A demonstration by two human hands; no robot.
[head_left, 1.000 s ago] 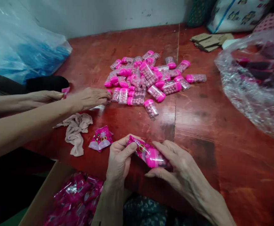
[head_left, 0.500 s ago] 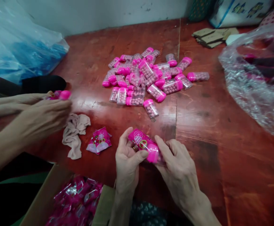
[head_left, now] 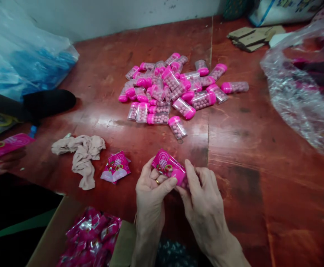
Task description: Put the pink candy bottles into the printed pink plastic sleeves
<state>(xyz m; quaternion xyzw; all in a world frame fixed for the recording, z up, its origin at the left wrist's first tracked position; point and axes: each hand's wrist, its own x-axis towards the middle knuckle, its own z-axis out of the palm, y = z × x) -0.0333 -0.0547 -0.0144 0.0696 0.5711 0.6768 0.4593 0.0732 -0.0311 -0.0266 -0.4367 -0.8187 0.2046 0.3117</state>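
Observation:
My left hand is closed on a pink printed wrapper sleeve, thumb along its lower edge. Between the thumb and fingers of my right hand is a small clear candy container with a pink cap. Its capped end sits inside the sleeve, while the end with the candy balls sticks out toward my right hand. Beyond my hands lies a loose pile of similar candy containers. Left of my hands is a small stack of flat pink sleeves.
A crumpled beige cloth lies beside the sleeves. An open carton with pink packets is below at the left. A co-worker's hand holds a pink sleeve at the left edge. Plastic bags and flattened cardboard are at the right.
The candy container has gone deeper into the sleeve, its pink cap now covered. The co-worker's hands have drawn back toward the left edge, uncovering more of the cloth.

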